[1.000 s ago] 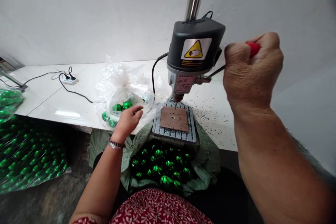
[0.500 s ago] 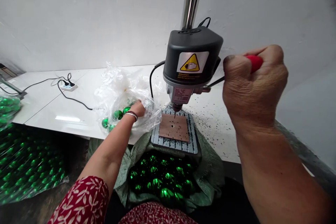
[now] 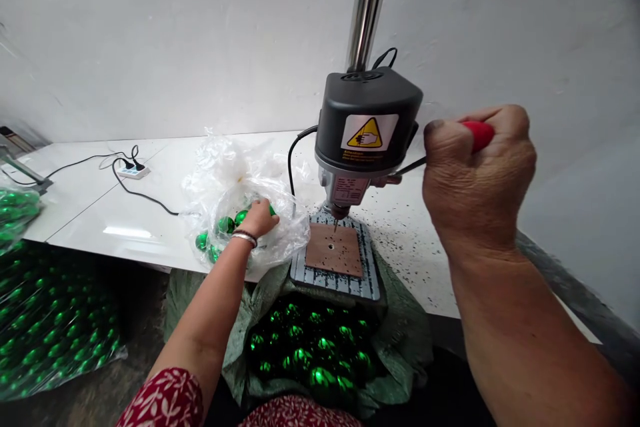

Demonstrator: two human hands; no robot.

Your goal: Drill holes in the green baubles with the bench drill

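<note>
My right hand [image 3: 477,180] is wrapped round the red-knobbed lever [image 3: 481,135] of a small drill press [image 3: 367,120]. At the mouth of a clear plastic bag [image 3: 220,170], my left hand [image 3: 259,219] has its fingers curled over a shiny green ball [image 3: 273,209], mostly covered by the hand. More green balls [image 3: 226,224] lie in the bag beside my wrist. The drill bit [image 3: 336,223] points down above a brown board [image 3: 333,260] with a small hole. That board rests on the slotted metal base [image 3: 371,283], with nothing on the hole.
Below the base, a dark green woven sack [image 3: 405,347] gapes around many green balls [image 3: 320,347]. Dark shavings litter the white table [image 3: 420,273]. A power strip [image 3: 134,172] with cords sits at left. A large clear bag of green balls [image 3: 55,327] stands at lower left.
My left hand has drawn slightly back and left inside the bag, and a green ball now shows at its fingers. My right hand stays on the lever. The view has shifted a little.
</note>
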